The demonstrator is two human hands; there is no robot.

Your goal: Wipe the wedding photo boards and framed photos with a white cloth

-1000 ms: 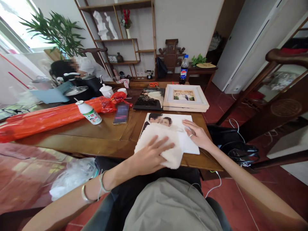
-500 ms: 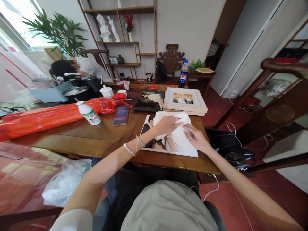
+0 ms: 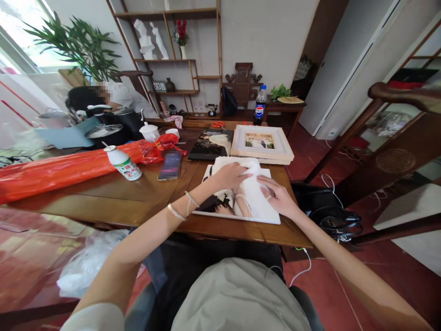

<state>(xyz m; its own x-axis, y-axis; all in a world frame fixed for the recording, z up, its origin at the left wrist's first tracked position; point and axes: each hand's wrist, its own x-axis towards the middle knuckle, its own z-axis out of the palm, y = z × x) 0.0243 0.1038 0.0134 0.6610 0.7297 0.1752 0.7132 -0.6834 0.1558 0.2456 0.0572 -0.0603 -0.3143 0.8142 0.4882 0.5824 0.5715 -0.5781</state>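
A printed photo panel [image 3: 242, 208] with a white border lies flat near the table's front edge, showing a figure in dark clothes. Over its upper part spreads a white cloth [image 3: 254, 193], which looks like a soft wipe or towel. My left hand [image 3: 231, 176], with bangles at the wrist, presses down on this cloth with bent fingers gripping it. On the panel's right side, my right hand [image 3: 278, 196] lies with fingers stretched out, its fingertips at the cloth's edge. Part of the picture is hidden under the cloth and my left hand.
Behind the panel lie a white-framed picture [image 3: 288, 151] and a dark photo panel [image 3: 203, 143]. A phone [image 3: 170, 165], a white bottle [image 3: 122, 163] and a long red plastic-wrapped bundle [image 3: 69, 168] are to the left. A cola bottle [image 3: 259, 106] stands farther back, near orange scissors [image 3: 217, 124].
My left hand has moved a little left across the panel with the cloth, which now covers more of the picture's upper left. My right hand stays by the right side.
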